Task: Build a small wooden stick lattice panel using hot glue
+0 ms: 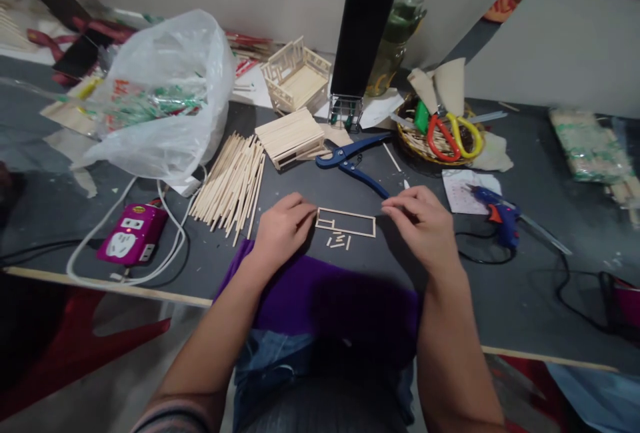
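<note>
Wood frame [355, 231] btwn fingers [299, 205], note [459, 197] illegible

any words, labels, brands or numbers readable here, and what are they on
None can be read with certainty.
Yellow label on the purple outlet box: too small.
Red marks on the clear packaging in the white plastic bag: blurred.
Marks on the white paper by the blue glue gun: too faint.
Green marks on the right-hand packet: blurred.
</note>
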A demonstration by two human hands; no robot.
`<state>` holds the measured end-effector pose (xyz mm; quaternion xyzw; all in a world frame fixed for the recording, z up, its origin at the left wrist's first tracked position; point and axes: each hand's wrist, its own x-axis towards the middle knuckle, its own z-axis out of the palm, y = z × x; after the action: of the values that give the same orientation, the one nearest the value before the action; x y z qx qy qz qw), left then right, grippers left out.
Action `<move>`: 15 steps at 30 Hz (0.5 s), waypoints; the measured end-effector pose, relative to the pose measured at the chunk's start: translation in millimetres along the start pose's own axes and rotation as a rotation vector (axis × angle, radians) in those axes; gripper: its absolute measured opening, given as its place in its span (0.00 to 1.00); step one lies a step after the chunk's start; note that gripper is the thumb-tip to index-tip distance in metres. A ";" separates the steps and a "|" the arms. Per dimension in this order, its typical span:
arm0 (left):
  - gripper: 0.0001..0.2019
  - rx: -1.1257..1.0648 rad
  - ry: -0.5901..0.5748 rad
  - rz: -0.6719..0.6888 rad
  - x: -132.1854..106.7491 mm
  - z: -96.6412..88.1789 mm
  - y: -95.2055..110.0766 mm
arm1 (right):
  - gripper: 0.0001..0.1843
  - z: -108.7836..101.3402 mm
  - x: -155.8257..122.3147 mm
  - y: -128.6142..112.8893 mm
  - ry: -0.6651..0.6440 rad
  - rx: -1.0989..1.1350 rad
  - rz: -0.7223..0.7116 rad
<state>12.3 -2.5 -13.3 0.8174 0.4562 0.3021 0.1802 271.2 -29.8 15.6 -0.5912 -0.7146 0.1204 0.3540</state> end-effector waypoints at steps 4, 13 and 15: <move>0.08 -0.088 0.201 -0.107 3.2 -5.0 -1.3 | 0.05 -22.7 -11.2 4.8 0.145 -0.081 0.093; 0.07 -0.233 0.444 -0.233 9.1 -7.0 0.1 | 0.11 -55.9 -44.6 20.2 0.380 -0.157 0.363; 0.07 -0.257 0.454 -0.263 10.3 -6.1 -1.5 | 0.13 -56.3 -49.1 25.3 0.381 -0.163 0.442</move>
<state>11.5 7.2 -6.2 0.6333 0.5451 0.5064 0.2132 329.4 -82.5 23.4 -0.7708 -0.4967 0.0238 0.3982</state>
